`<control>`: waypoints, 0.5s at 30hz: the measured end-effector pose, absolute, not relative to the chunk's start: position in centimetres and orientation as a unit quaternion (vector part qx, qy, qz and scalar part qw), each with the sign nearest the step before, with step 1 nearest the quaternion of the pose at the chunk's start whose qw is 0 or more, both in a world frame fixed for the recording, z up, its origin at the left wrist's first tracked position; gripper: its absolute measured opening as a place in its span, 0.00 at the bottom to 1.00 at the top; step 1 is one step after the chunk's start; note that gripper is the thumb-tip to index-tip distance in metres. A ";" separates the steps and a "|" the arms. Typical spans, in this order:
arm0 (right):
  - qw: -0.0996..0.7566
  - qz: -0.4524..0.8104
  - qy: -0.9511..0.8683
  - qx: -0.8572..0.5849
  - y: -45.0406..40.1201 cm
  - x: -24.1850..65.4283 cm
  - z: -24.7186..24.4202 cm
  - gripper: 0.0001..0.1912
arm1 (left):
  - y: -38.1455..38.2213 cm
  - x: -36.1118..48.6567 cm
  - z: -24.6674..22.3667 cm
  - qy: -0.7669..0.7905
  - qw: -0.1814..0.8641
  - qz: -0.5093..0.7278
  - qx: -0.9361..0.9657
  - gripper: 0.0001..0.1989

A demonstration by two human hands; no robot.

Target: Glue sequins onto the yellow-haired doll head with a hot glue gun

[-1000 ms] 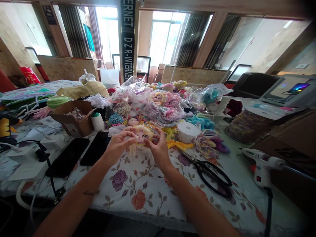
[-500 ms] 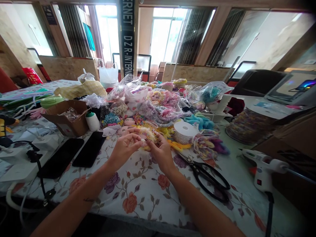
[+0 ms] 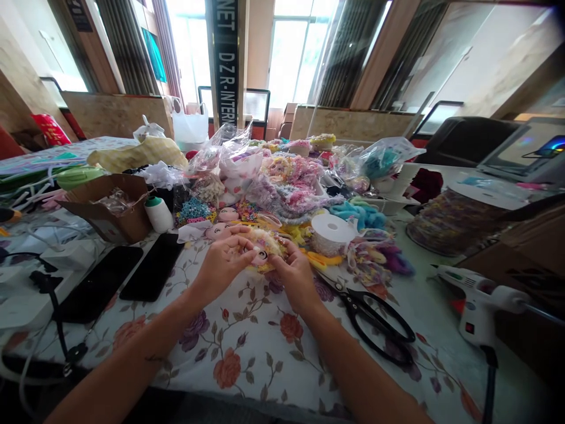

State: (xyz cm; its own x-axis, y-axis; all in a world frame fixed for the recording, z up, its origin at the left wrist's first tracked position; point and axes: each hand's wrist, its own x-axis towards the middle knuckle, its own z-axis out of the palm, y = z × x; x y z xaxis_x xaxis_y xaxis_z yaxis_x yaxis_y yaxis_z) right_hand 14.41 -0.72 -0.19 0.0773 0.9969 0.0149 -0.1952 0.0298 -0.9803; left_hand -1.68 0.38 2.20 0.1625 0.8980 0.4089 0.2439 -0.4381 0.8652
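A doll head [image 3: 262, 254] with fluffy pale-yellow hair and a painted eye is held up between my two hands, just above the flowered tablecloth. My right hand [image 3: 293, 272] grips it from the right, the thumb on the face near the eye. From the left, my left hand [image 3: 225, 259] pinches at the face with thumb and forefinger, its other fingers loosely bent. More doll heads [image 3: 219, 231] lie just beyond my left hand. To the right of my right hand are yellow-handled scissors [image 3: 324, 259] and large black-handled scissors [image 3: 375, 321].
A spool [image 3: 334, 234] and a heap of fluffy yarn [image 3: 289, 188] stand behind my hands. At left are two phones [image 3: 152, 268], a thread cone [image 3: 159, 214], a cardboard box [image 3: 108, 212] and power strips with cables. A glue gun [image 3: 479, 303] stands at right.
The doll head has turned, so its face and eye now show between my hands. A small white spot at my fingertips earlier is no longer distinct. My view has tilted slightly.
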 end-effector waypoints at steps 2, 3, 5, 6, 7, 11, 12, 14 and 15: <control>0.587 0.515 -0.420 -0.463 -0.6 14.5 -0.3 0.22 | 0.0 -1.8 2.0 0.433 0.285 0.502 0.693 0.04; 0.592 0.515 -0.413 -0.462 -0.6 14.5 -0.3 0.21 | -0.3 -1.8 1.8 0.440 0.269 0.506 0.691 0.04; 0.594 0.518 -0.408 -0.461 -0.4 14.5 -0.4 0.19 | -1.0 -1.7 1.5 0.444 0.252 0.517 0.687 0.04; 0.591 0.521 -0.410 -0.460 -0.4 14.5 -0.5 0.18 | -1.3 -1.7 1.4 0.440 0.253 0.520 0.687 0.04; 0.586 0.524 -0.416 -0.458 -0.4 14.5 -0.6 0.16 | -1.5 -1.6 1.2 0.433 0.260 0.520 0.689 0.04; 0.562 0.517 -0.452 -0.461 -0.4 14.4 -0.9 0.13 | -1.7 -1.3 0.6 0.419 0.296 0.493 0.702 0.03; 0.558 0.510 -0.460 -0.465 -0.4 14.5 -0.9 0.14 | -1.6 -1.3 0.5 0.423 0.296 0.488 0.705 0.03; 0.549 0.493 -0.483 -0.472 -0.4 14.5 -0.9 0.14 | -1.3 -1.3 0.4 0.432 0.284 0.484 0.707 0.03; 0.543 0.482 -0.498 -0.474 -0.5 14.6 -0.9 0.14 | -1.1 -1.4 0.3 0.438 0.275 0.483 0.706 0.03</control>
State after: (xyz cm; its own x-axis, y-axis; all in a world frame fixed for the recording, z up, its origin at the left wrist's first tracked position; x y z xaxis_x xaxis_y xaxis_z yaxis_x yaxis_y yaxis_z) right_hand 14.55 -0.49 -0.89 0.0386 0.9957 0.0845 -0.0518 0.0865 -0.9949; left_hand -1.37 -1.10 0.32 0.1497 0.8844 0.4421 0.3522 -0.4655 0.8120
